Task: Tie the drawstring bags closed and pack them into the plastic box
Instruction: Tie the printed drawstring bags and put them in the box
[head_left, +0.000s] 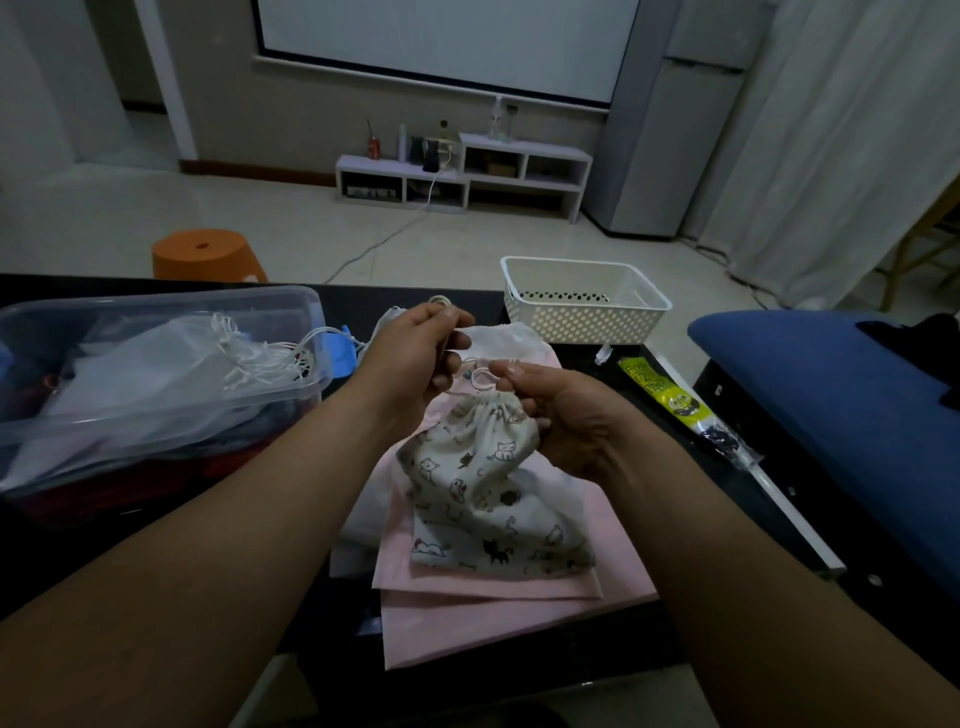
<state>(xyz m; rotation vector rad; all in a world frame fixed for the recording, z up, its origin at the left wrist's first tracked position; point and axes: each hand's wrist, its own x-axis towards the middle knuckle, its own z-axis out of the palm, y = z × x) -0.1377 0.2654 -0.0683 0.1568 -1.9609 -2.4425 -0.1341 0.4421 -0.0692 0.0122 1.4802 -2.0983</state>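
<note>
A cat-print drawstring bag (483, 488) is lifted over a pile of pink bags (498, 608), its mouth gathered tight. My right hand (561, 415) grips the gathered neck and pinches the white cord (480, 375). Up and to the left, my left hand (415, 353) pinches the other end of that cord. The clear plastic box (156, 374) sits at the left on the black table, holding several bags with white cords. Another white bag (506, 338) lies behind my hands.
A white perforated basket (582, 304) stands at the table's far right. A yellow-and-black packet (675, 405) lies along the right edge, next to a blue cushion (831, 395). An orange stool (208, 257) stands on the floor beyond the table.
</note>
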